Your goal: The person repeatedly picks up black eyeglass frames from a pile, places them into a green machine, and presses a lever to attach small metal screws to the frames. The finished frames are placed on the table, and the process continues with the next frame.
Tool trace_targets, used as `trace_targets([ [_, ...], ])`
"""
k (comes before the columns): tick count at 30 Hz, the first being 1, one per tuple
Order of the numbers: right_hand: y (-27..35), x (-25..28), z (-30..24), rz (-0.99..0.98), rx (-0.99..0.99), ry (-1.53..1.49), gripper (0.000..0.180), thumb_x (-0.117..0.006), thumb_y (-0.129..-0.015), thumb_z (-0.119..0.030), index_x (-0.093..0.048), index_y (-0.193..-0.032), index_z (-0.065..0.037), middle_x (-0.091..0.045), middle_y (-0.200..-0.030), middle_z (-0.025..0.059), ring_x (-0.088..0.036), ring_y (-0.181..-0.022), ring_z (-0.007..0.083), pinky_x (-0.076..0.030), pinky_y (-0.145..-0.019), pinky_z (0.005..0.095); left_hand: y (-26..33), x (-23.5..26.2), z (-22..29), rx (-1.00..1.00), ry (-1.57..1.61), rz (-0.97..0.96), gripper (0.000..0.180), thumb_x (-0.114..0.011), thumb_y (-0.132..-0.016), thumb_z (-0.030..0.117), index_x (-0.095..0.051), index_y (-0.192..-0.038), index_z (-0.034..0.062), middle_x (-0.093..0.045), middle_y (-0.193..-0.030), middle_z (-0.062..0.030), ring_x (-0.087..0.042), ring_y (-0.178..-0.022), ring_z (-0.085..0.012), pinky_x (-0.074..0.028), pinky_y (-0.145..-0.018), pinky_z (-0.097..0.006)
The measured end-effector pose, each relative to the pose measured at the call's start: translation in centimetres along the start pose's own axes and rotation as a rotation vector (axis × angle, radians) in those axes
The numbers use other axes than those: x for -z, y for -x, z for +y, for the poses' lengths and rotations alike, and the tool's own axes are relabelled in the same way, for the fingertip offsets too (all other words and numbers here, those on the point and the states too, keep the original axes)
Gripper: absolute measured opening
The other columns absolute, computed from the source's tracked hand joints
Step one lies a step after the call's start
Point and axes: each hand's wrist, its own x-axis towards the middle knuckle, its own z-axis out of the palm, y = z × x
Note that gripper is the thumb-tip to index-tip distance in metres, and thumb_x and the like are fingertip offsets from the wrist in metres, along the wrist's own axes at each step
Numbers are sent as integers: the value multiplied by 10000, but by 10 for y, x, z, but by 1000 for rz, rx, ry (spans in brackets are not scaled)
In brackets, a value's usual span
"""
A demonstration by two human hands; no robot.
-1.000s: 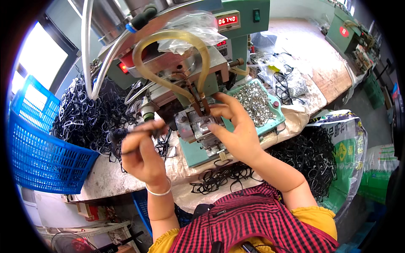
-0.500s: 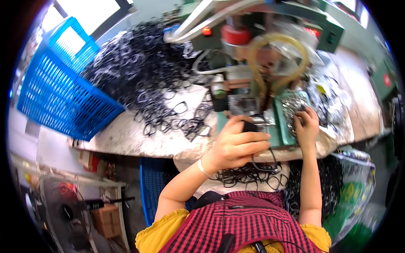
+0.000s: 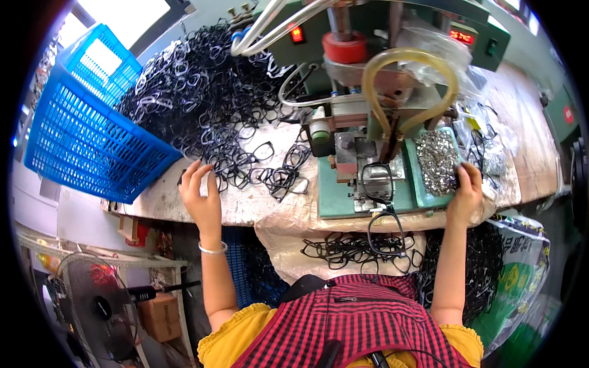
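A black eyeglass frame (image 3: 402, 228) sits in the metal jig (image 3: 363, 202) of a green press (image 3: 328, 205); one rim lies on the jig, the other hangs over the front edge. Neither hand touches it. My left hand (image 3: 202, 199) is raised over the table's front edge, left of loose frames, fingers apart, nothing visible in them. By the right rim of a green tray (image 3: 422, 195) of small metal parts (image 3: 437, 161), my right hand (image 3: 467, 195) has its fingers bent together. Something dark shows at its fingertips; what they pinch, if anything, is too small to make out.
A big heap of black eyeglass frames (image 3: 202, 104) covers the back left, beside a tilted blue basket (image 3: 98, 141). More frames (image 3: 343, 250) lie on cloth over my lap. A yellowish hose (image 3: 453, 80) loops before the press. A fan (image 3: 92, 310) stands lower left.
My left hand has left the press and moved left to the table edge. The eyeglass frame now rests in the jig. My right hand has drawn back from the metal parts to the tray's rim.
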Motion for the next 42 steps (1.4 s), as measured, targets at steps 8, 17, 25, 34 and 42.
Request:
trace_targets([
  [8,2,-80,-34,-215,-26,38,144,-709,-903,-15,-717,-1045,3,-715,-972,17,-631,-883,82,-485,-821,223,-43,-96,-108,-307,-416,-627,232,-735,-717,183,-702,-926,87,-584,-1368,-160,-507,-1269,-380,-257,-1189,-534],
  [17,25,-8,-38,-69,107,479,149,-681,-911,-11,-736,-1049,-3,-730,-997,46,-651,-951,131,-496,-881,279,-73,-70,-86,-178,-194,-338,222,-703,-885,175,-532,-923,38,-630,-839,-156,-603,-828,-375,-475,-712,-471],
  [25,45,-79,-111,-514,401,478,208,-666,-834,48,-743,-1018,-11,-728,-956,109,-678,-961,224,-504,-880,330,-59,-83,-47,545,619,-429,357,-626,-1018,367,-736,-1119,43,-498,-803,78,-343,-678,-39,-272,-596,-229],
  [34,63,-131,-80,-445,42,-9,442,-699,-856,-4,-548,-1269,34,-718,-991,78,-660,-983,143,-485,-938,281,12,-73,58,534,1196,-115,162,-582,-1046,174,-657,-1066,32,-616,-812,4,-573,-655,-72,-413,-562,-196],
  [42,79,-143,-117,-463,-180,-169,463,-651,-891,-8,-493,-1324,27,-704,-1101,124,-649,-1061,154,-456,-973,284,-7,-27,156,-374,1394,9,172,-499,-1066,197,-595,-1116,64,-602,-1058,-112,-592,-959,-215,-515,-823,-396],
])
